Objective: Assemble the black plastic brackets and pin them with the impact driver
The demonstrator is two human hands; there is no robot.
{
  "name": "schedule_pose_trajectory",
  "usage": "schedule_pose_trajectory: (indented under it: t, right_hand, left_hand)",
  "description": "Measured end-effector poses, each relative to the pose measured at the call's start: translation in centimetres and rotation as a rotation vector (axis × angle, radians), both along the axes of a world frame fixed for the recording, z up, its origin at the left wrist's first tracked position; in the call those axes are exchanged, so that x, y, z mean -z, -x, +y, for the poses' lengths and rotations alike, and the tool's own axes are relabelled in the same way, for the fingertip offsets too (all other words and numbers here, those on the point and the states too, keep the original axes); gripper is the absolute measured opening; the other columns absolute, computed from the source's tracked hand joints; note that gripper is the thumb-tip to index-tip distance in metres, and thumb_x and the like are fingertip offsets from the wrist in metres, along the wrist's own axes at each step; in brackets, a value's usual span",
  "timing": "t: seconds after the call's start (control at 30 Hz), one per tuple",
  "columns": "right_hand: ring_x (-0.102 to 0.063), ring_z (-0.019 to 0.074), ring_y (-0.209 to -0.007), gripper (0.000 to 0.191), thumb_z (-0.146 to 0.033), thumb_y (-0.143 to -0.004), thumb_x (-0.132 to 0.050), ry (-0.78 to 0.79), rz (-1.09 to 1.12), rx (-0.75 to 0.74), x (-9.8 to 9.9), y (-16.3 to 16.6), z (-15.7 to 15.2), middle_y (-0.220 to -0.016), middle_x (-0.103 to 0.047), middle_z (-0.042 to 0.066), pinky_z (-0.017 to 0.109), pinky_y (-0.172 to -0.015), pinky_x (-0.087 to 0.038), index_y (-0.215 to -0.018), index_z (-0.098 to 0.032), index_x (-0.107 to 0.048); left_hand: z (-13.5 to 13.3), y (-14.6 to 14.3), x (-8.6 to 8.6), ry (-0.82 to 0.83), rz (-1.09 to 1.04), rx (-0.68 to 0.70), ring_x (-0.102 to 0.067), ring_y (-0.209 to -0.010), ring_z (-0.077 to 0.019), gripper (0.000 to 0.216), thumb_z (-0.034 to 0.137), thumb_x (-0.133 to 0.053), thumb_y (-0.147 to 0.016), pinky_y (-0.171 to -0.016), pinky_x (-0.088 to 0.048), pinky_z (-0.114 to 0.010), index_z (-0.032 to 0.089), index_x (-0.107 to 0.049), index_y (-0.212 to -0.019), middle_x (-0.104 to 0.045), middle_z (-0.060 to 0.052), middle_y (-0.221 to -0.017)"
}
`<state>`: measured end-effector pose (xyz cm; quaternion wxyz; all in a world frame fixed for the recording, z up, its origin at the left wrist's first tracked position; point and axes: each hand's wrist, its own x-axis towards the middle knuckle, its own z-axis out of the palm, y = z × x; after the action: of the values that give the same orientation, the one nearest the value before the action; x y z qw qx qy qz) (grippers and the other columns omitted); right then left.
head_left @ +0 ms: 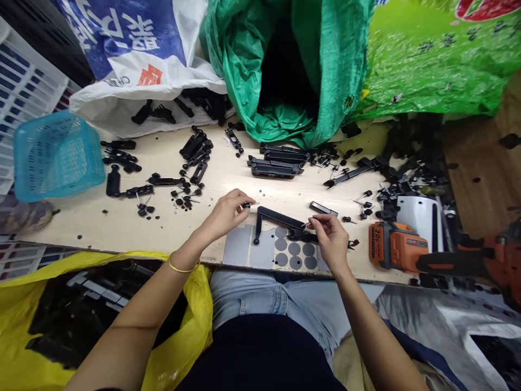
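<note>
My left hand [230,210] pinches a small black-headed screw [247,205], its thin metal shaft pointing right. Below and right of those fingers lies a black folding arm [280,218], its short link [258,228] bent toward me. At the arm's right end my right hand [331,234] is closed, thumb and forefinger pinching a small screw [308,223]. Another black part [303,235] lies under the arm near my right fingers, partly hidden. Behind the right hand rests a black bar-shaped piece [323,208].
Grey sheets with round discs [293,248] lie at the front edge. An orange cordless drill [401,247] and loose screws crowd the right. Black links [195,149], stacked arms [274,167], a blue basket [57,155], a green sack [342,65] and a yellow bag [199,304] surround the work area.
</note>
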<state>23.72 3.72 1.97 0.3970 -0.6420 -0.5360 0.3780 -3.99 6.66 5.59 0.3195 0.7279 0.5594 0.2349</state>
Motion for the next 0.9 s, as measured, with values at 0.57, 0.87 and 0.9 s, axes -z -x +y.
schedule_pose_trajectory:
  t: [0.57,0.87,0.9]
  right_hand:
    - [-0.061,0.0212,-0.085,0.018,-0.033,-0.093,-0.048,-0.389,-0.581,-0.298,2.6,0.6,-0.8,-0.088,-0.067,0.008,0.034,-0.075,-0.05,-0.095,-0.019,-0.06]
    - [-0.057,0.0228,-0.103,0.052,-0.029,-0.092,-0.049,-0.525,-0.797,-0.458,3.9,-1.4,-2.8,-0.113,-0.063,0.013,0.04,-0.094,-0.04,-0.139,-0.015,-0.034]
    - [-0.056,0.0227,-0.103,0.054,-0.028,-0.092,-0.049,-0.52,-0.816,-0.467,4.0,-1.6,-2.9,-0.113,-0.063,0.013,0.04,-0.094,-0.04,-0.141,-0.015,-0.032]
  left_hand:
    - [1.1,-2.3,-1.3,-0.05,0.464,0.337,-0.058,-0.082,-0.018,0.035,0.0,-0.035,-0.082,-0.072,-0.049,-0.029,0.011,-0.064,-0.097,-0.06,-0.01,-0.092]
    - [1.6,-1.5,3.1,-0.144,0.17,0.289,-0.063,-0.094,-0.0196,0.012,0.015,-0.061,-0.082,-0.082,-0.053,-0.034,0.016,-0.069,-0.091,-0.07,-0.007,-0.094]
    - [1.6,-1.2,3.7,-0.156,0.123,0.27,-0.063,-0.095,-0.019,0.012,0.016,-0.061,-0.083,-0.083,-0.053,-0.034,0.017,-0.069,-0.092,-0.071,-0.006,-0.095]
